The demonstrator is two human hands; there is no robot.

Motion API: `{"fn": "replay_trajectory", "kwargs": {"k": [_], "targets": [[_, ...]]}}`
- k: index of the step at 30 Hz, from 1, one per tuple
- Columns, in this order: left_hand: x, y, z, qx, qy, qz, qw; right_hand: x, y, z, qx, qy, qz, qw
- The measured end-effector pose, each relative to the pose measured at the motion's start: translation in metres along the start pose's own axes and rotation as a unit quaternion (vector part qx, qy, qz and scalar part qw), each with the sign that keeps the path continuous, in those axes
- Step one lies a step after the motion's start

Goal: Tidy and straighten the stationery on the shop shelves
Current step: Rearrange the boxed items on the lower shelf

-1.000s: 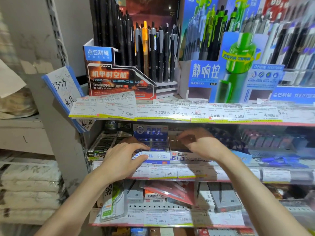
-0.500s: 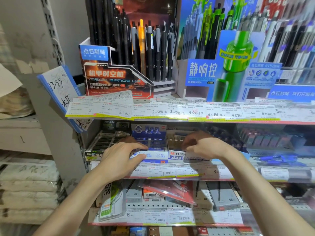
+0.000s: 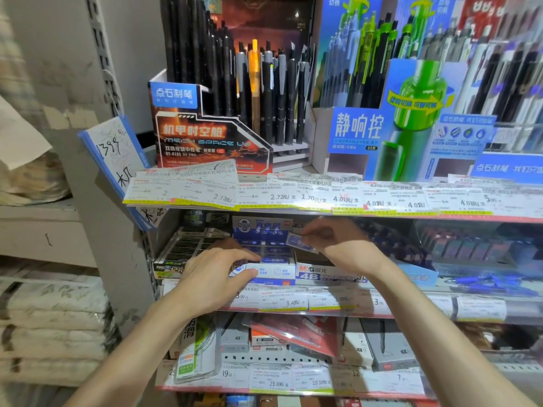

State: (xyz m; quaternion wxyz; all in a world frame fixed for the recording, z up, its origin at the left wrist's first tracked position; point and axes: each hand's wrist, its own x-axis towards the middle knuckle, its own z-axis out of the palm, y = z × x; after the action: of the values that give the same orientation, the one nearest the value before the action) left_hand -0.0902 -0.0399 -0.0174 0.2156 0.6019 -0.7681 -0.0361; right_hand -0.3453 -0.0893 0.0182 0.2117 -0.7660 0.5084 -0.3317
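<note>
On the middle shelf stands a blue-and-white eraser display box (image 3: 271, 270). My left hand (image 3: 216, 274) grips its front left corner, thumb on the front face. To its right sits a white 4B eraser box (image 3: 326, 274). My right hand (image 3: 338, 245) hovers over that box and pinches a small blue wrapped eraser (image 3: 298, 241) above the gap between the two boxes. A box of dark green erasers (image 3: 188, 248) lies left of the blue one.
Pen display stands (image 3: 223, 113) fill the top shelf behind a strip of price tags (image 3: 293, 198). Blue pens (image 3: 484, 284) lie at the right of the middle shelf. Packaged items (image 3: 293, 333) fill the lower shelf. A grey upright (image 3: 97, 230) bounds the left.
My right hand has lifted out of the 4B eraser box with a small blue eraser pinched in its fingers. My left hand stays on the blue box.
</note>
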Motion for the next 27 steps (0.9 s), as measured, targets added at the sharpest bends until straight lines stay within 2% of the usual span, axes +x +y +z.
{"fn": "replay_trajectory", "kwargs": {"k": [5, 11, 19, 27], "targets": [[-0.001, -0.001, 0.0, -0.006, 0.005, 0.003, 1.0, 0.019, -0.02, 0.027, -0.024, -0.045, -0.021, 0.998], [0.0, -0.002, 0.0, -0.008, 0.004, 0.004, 1.0, 0.023, -0.022, 0.041, -0.126, -0.098, -0.027, 0.987], [0.002, -0.001, 0.0, 0.03, -0.002, 0.001, 1.0, 0.015, -0.022, 0.038, -0.106, -0.102, -0.029, 0.989], [0.004, 0.0, -0.002, 0.049, -0.018, 0.01, 0.999, 0.004, -0.015, 0.039, -0.11, -0.074, -0.075, 0.988]]}}
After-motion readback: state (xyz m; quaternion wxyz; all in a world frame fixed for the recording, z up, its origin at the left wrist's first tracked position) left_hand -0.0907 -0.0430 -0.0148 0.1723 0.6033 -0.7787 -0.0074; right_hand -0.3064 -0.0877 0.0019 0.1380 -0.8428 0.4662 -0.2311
